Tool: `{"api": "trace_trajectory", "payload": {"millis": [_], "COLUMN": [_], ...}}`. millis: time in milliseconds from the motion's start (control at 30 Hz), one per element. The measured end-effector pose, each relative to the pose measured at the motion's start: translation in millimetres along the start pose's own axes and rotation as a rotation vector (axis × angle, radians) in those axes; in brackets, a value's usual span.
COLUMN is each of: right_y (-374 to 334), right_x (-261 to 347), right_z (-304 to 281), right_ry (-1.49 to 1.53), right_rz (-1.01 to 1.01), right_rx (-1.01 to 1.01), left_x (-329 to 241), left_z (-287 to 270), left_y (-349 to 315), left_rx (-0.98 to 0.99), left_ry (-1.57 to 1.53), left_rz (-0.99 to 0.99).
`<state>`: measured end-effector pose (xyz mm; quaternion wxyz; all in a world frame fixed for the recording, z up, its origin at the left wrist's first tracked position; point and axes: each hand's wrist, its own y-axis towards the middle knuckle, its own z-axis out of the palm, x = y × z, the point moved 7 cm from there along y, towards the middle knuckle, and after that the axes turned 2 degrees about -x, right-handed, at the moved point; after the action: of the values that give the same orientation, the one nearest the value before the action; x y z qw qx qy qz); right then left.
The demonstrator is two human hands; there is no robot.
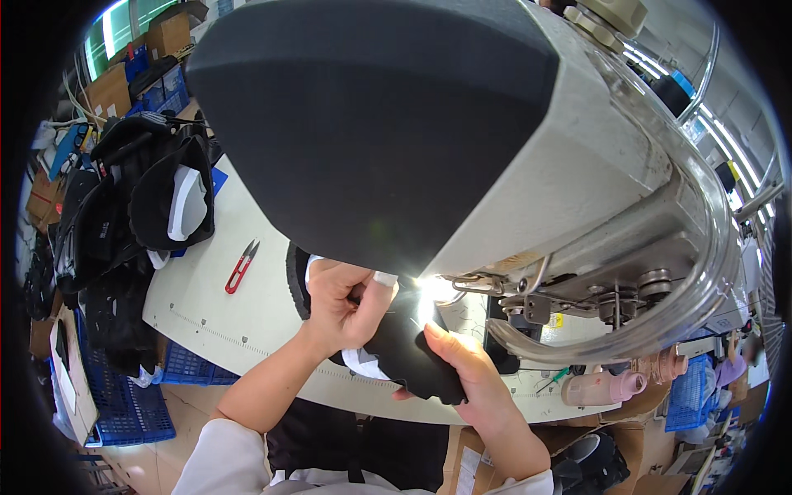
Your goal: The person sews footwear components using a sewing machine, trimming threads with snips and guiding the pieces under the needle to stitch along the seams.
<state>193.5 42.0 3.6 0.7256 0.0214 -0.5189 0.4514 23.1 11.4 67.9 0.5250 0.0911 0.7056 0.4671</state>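
A black padded fabric piece (412,351) with a white lining (363,363) lies under a bright lamp at the front of a sewing machine (569,165). My right hand (474,363) grips its right edge, thumb on top and fingers underneath. Over the upper left part of the piece, my left hand (346,305) is closed with fingers curled; a white wrap covers one fingertip. What those fingers pinch is hidden. The machine's dark cover (371,124) blocks the view beyond my hands, and the needle area is lost in glare.
Red-handled thread snips (239,268) lie left on the white table (206,297). Black padded goods (140,198) pile up at the far left, above blue crates (136,412). Pink bottles (602,388) and a green-handled tool (554,379) are at the right. A cardboard box (470,462) stands below.
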Motion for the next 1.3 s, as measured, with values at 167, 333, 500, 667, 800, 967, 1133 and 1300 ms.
{"api": "trace_trajectory", "payload": {"millis": [167, 333, 500, 667, 800, 967, 1133, 1300], "right_y": [0.5, 0.0, -0.1, 1.0, -2.1, 2.9, -10.9, -15.6], "right_x": [5.6, 6.2, 2.7, -0.2, 1.1, -11.6, 22.5, -13.4], "right_z": [17.1, 15.8, 11.9, 13.1, 16.0, 17.0, 47.1, 114.0], "right_ry": [0.062, 0.066, 0.110, 0.031, 0.085, 0.154, -0.881, -0.741], "right_rz": [0.043, 0.042, 0.050, 0.086, 0.051, -0.012, -0.969, -0.995], "right_rx": [0.166, 0.152, 0.154, 0.142, 0.165, 0.291, -0.133, 0.122], "left_x": [23.0, 30.3, -0.6, -5.4, -37.0, -40.5, -84.5, -91.0], "left_z": [-2.2, -3.4, -1.5, -2.0, -0.7, -17.3, -86.3, -118.6], "left_y": [-18.7, -17.6, 2.2, 2.3, 12.6, 1.2, 26.7, 18.1], "left_rx": [-0.107, -0.001, 0.028, 0.061, 0.274, 0.420, 0.233, -0.157], "left_ry": [0.066, -0.006, -0.005, 0.003, 0.051, 0.230, 0.271, 0.166], "left_rz": [0.089, -0.037, 0.023, 0.066, 0.195, 0.079, 0.136, -0.069]}}
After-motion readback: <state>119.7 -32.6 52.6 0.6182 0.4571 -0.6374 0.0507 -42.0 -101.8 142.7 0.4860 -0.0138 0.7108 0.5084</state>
